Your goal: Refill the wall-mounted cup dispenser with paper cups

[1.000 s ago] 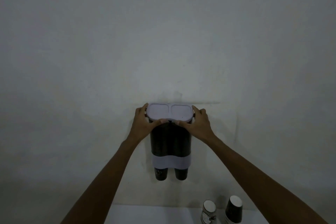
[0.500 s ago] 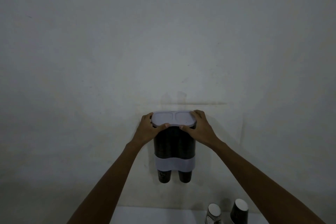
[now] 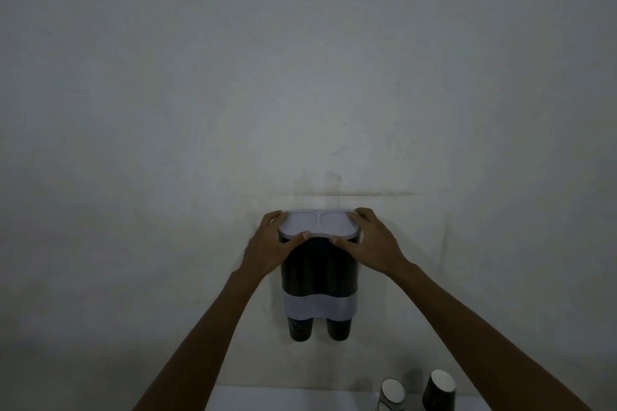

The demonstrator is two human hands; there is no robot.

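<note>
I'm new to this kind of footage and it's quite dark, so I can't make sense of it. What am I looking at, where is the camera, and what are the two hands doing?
There is no machine here: a person wears a camera on the head, so you look along their own two bare arms at a wall. On the wall hangs a cup dispenser with two dark tubes full of stacked cups, a pale band near the bottom, and one dark cup poking out under each tube. The left hand and right hand grip the two ends of its pale lid, thumbs at the front edge, apparently seating it on top. At the bottom right, two spare paper cups stand upside down on a white surface.
</note>
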